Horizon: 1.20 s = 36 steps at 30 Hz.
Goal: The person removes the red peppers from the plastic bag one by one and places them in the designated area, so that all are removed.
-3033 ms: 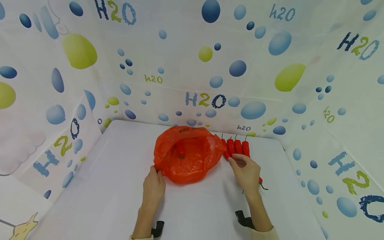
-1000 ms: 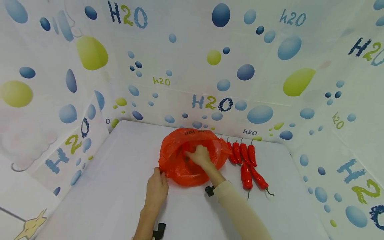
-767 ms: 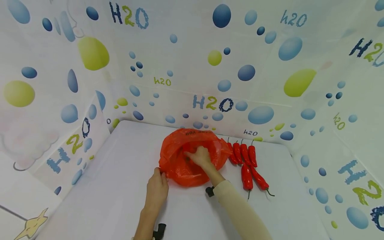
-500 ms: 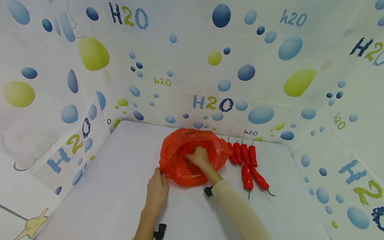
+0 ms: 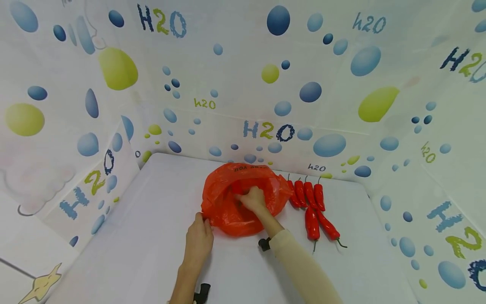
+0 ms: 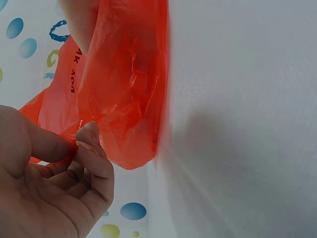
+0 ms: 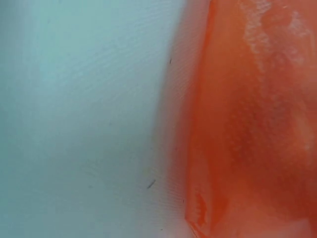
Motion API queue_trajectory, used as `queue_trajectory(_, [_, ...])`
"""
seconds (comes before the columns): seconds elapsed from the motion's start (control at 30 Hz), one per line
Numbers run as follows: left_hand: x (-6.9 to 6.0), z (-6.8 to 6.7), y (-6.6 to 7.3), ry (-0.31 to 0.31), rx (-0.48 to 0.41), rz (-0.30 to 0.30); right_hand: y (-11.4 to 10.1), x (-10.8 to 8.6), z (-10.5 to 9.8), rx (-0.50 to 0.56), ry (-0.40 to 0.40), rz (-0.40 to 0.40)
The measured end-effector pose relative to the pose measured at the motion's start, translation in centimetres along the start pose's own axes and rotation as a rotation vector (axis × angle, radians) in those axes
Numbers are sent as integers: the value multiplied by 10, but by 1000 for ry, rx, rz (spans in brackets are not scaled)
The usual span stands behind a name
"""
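An orange-red plastic bag (image 5: 235,223) with dark print lies on the white table, its mouth facing me. My left hand (image 5: 199,237) pinches the bag's near left edge between thumb and fingers, as the left wrist view also shows. My right hand (image 5: 253,199) is inside the bag's mouth, thumb pointing left. Its other fingertips are hidden, so I cannot tell whether they hold anything. The right wrist view shows only the blurred bag side (image 7: 257,124) and the table. Several red chili peppers (image 5: 312,223) with green stems lie right of the bag.
The peppers form a back row (image 5: 319,197), with two more in front of it. White walls (image 5: 212,67) printed with blue and green spots enclose the white table (image 5: 152,211). Black wrist mounts (image 5: 264,244) are on both arms.
From three seconds ago, my right hand has moved left from beside the peppers into the bag. Over the last second it stays almost still there. My left hand keeps its pinch on the bag.
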<state>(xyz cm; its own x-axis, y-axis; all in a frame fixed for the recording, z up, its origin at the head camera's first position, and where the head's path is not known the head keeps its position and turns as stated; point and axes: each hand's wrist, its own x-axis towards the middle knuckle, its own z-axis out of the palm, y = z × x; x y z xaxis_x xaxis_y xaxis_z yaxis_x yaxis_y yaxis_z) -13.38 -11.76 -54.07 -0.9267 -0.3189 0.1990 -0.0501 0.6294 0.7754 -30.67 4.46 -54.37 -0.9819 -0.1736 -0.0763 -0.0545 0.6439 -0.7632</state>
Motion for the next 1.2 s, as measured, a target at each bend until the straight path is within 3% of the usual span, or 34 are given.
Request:
queue_trajectory(0.2, [0,2,0,17,3,16,0,-4,-3,24,12,8])
queue_trajectory(0.6, [0,2,-1,-22,-7,-18,-11,-13,-10,106,23,6])
queue_trajectory(0.8, [0,2,0,1,2,1,-9,-18,-17,139,27,11])
queue_trajectory(1.2, [0,4,1,-9,-4,1,-3,-36,-25,157,34,-10])
